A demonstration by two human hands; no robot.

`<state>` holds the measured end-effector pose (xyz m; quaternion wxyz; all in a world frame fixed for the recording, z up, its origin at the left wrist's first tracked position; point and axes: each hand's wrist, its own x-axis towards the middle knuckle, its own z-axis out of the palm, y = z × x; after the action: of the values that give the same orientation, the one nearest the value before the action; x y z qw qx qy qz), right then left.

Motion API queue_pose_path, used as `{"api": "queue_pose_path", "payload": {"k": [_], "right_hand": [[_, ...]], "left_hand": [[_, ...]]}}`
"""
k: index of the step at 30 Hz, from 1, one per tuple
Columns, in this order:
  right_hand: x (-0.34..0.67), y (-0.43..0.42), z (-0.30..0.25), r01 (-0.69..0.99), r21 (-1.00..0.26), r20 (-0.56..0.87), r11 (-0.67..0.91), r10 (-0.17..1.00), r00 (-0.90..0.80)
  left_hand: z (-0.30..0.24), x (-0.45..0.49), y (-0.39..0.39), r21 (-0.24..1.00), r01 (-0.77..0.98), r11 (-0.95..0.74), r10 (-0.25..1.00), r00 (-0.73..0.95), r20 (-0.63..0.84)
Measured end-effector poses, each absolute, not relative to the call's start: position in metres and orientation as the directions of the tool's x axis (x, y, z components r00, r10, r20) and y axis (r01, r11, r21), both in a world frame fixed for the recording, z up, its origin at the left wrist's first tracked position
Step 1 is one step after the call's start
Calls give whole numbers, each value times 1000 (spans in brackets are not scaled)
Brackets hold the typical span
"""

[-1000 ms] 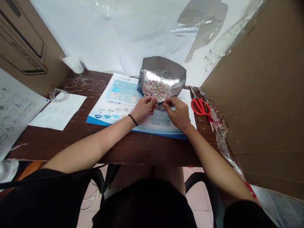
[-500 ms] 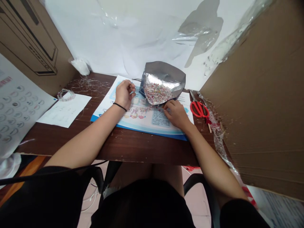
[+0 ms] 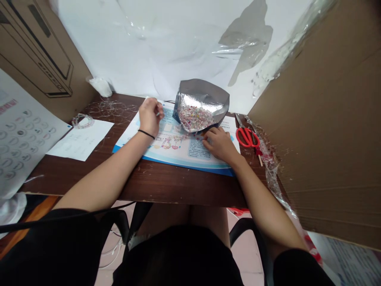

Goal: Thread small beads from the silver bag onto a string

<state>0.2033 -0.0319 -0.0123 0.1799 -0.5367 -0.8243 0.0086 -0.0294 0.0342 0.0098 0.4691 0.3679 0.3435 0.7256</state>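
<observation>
My left hand (image 3: pixel 150 118), with a black band round its wrist, is raised over the left side of a printed sheet (image 3: pixel 175 159). Its fingers are curled in, and anything between them is too small to make out. Near the sheet's middle, just in front of a silver foil bag (image 3: pixel 205 89), rests my right hand (image 3: pixel 219 143) with bent fingers drawn together. Small pink and clear beads (image 3: pixel 196 118) fill the bag's open mouth. A short row of loose-looking beads (image 3: pixel 187 136) lies between the hands, ending near my right fingertips, whose grip is hidden.
Red-handled scissors (image 3: pixel 247 137) lie right of the sheet, by crumpled clear plastic (image 3: pixel 272 171). At left are a beaded bracelet (image 3: pixel 82 121) on white paper (image 3: pixel 80 143) and tangled clear thread (image 3: pixel 111 109). Cardboard walls (image 3: pixel 321 131) flank the brown table (image 3: pixel 178 186).
My left hand has drawn slightly left, away from the bag. My right hand stays near the bag's front edge. The whole view has shifted a little.
</observation>
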Motion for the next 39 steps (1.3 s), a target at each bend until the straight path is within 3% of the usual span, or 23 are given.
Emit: {"api": "queue_pose_path", "payload": {"k": [3, 6, 9, 14, 17, 20, 24, 32, 39], "right_hand": [[203, -32, -6, 818, -386, 364, 427, 885, -290], [200, -34, 1, 648, -614, 415, 450, 883, -220], [193, -38, 3, 474, -758, 381, 448, 894, -236], [185, -39, -7, 304, -886, 311, 351, 935, -171], [187, -37, -11, 331, -895, 277, 299, 954, -113], [193, -34, -9, 466, -829, 321, 309, 945, -56], [199, -32, -5, 586, -751, 398, 305, 917, 32], [195, -32, -8, 576, -747, 423, 333, 906, 24], [196, -33, -6, 577, -745, 430, 334, 902, 33]], "left_hand": [[4, -11, 14, 912, -67, -406, 913, 25, 408], [4, 6, -9, 830, 266, -490, 861, 293, 415], [7, 18, -20, 752, 377, -542, 835, 348, 427], [16, 28, -11, 725, 425, -542, 833, 384, 398], [24, 29, 6, 720, 425, -549, 807, 493, 325], [29, 29, 31, 711, 443, -546, 780, 579, 238], [24, 27, 63, 656, 548, -519, 828, 514, 225], [10, 40, 75, 408, 711, -572, 812, 560, 164], [7, 46, 76, 535, 662, -524, 821, 561, 110]]}}
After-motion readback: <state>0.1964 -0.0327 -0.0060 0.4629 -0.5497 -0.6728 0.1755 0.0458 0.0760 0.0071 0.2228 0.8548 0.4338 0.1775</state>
